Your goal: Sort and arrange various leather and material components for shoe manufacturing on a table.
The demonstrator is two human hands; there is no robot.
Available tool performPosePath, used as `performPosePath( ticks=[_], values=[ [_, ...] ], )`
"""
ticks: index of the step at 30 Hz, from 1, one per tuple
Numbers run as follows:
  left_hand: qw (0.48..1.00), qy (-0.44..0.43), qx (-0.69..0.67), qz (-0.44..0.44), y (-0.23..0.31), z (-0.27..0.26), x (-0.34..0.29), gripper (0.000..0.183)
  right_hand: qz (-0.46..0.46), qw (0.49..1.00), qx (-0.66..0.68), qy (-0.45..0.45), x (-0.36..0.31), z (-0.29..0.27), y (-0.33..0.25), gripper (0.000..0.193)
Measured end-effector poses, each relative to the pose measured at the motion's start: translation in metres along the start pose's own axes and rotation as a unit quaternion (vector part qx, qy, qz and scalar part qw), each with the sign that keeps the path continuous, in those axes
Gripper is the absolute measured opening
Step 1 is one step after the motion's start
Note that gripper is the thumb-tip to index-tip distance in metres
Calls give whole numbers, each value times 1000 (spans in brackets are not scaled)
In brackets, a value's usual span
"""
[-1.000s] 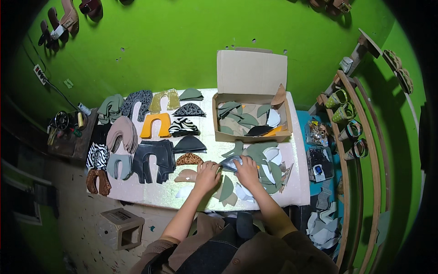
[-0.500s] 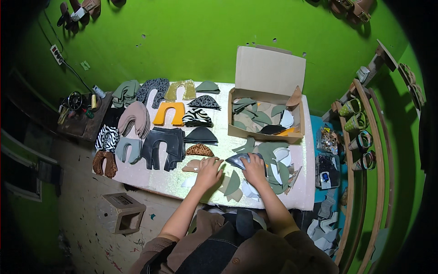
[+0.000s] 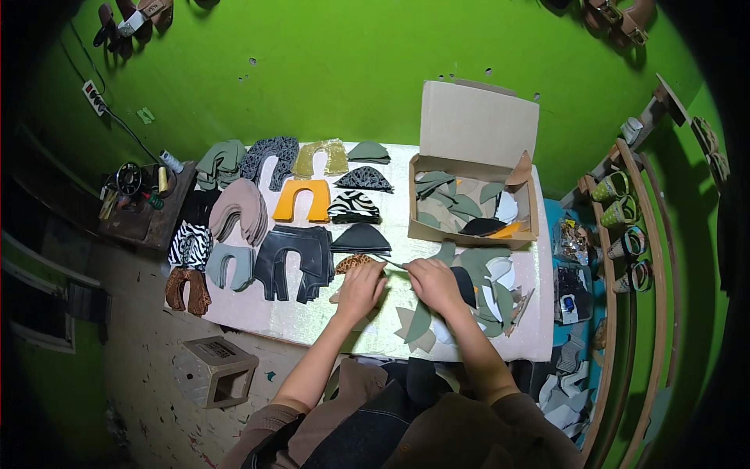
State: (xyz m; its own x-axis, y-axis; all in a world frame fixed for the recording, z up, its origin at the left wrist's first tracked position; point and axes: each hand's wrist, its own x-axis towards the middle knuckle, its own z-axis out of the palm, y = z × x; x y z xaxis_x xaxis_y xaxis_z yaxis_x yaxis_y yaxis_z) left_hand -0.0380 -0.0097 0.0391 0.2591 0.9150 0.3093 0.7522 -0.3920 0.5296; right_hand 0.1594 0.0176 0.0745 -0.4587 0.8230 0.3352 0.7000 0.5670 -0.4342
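My right hand (image 3: 433, 283) is closed on a dark half-moon leather piece (image 3: 466, 287), whose rounded part shows past my knuckles. Its thin tip (image 3: 396, 266) points left, seen edge-on, and whether it is one layer or several I cannot tell. My left hand (image 3: 362, 292) pinches the other end of that tip, fingers bent together. Just beyond my left fingers lie a leopard-print half-moon stack (image 3: 353, 263) and a black half-moon stack (image 3: 362, 238). Under my right wrist are loose green half-moon pieces (image 3: 419, 322).
An open cardboard box (image 3: 474, 236) of mixed cut pieces stands at the back right, before a pile of green and white scraps (image 3: 500, 273). U-shaped pieces, such as a black stack (image 3: 271, 242) and an orange stack (image 3: 303, 200), fill the left. A wooden rack (image 3: 625, 313) stands at right.
The dark half-moon piece was lying flatter under my right hand; now it is tilted edge-on between both hands. My left hand has moved up to its tip. The view has shifted slightly.
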Motion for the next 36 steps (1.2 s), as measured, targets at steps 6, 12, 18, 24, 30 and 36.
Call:
performPosePath(
  ticks=[6, 12, 18, 24, 30, 36],
  values=[
    [983, 149, 106, 18, -17, -32, 17, 25, -72, 997, -19, 22, 34, 29, -8, 24],
    [992, 92, 77, 49, -78, -36, 35, 10, -144, 983, -112, 16, 69, 62, -3, 32],
    [980, 63, 145, 121, -111, -27, 47, 9, -183, 968, -170, 27, 71, 97, 11, 32],
    [960, 54, 229, 148, -125, -19, 46, 11, -176, 963, -201, 27, 73, 114, 21, 31],
    [968, 7, 210, 141, -133, -21, 43, 20, -94, 984, -149, 19, 67, 120, 29, 34],
    [984, 15, 127, 121, -127, -22, 37, 28, 10, 995, -64, 81, 73, 108, 16, 27]
  ],
)
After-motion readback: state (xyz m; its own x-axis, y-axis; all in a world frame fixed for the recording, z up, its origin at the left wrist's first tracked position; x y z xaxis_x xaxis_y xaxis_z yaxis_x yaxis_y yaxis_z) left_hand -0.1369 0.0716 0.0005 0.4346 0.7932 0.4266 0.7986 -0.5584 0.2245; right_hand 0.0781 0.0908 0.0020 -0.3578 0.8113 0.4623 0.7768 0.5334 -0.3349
